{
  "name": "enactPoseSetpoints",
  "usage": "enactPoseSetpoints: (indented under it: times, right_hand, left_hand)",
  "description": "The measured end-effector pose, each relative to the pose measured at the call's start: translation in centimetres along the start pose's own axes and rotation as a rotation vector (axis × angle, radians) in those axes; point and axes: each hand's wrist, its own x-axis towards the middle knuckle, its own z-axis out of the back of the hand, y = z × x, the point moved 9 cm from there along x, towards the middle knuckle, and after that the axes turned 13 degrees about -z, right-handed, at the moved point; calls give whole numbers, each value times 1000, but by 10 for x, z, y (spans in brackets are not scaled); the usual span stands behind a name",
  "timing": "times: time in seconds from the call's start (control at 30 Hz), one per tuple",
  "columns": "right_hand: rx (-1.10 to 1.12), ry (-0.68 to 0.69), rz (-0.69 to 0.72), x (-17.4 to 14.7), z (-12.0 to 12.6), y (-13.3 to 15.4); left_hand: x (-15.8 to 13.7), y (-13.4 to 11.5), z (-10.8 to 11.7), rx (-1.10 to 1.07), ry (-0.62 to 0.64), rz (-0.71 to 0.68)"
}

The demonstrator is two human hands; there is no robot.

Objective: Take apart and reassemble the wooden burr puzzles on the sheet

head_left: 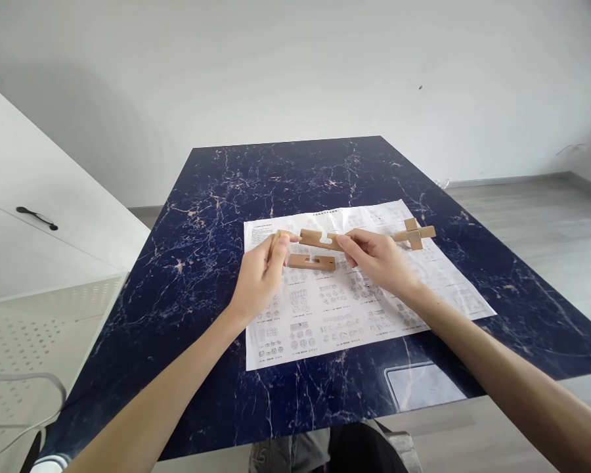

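- Notched wooden bar (310, 237), in the head view: it is over the far half of the printed sheet (332, 355), its open notch showing paper through it.
- Right hand (377, 257): thumb and fingers closed on the bar's right end.
- Left hand (260, 274): curled nearly shut, fingertips at the bar's left end; whether they grip it, I cannot tell.
- Slotted wooden bar (321, 264): just nearer the tabletop's (217, 197) near edge.
- Cross-shaped wooden piece (414, 234): at the sheet's right edge, near its far corner.
- White cabinet (44, 177): beyond the tabletop's left edge, contents hidden.
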Motion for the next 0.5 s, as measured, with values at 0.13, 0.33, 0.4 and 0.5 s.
enactPoseSetpoints:
  times: [0.13,0.33,0.4,0.5]
  right_hand:
    - [-50,-34,6,1,-1,-2]
    - [-63,-54,48,3,0,-4]
    - [-68,-57,59,3,-1,-6]
    - [-104,-66,65,4,-1,-7]
  left_hand:
    - [-4,-4,-14,101,143,-85]
    - [-11,-3,-33,243,371,-160]
    - [-12,-5,-35,287,392,-187]
    - [-12,-8,-37,358,415,-254]
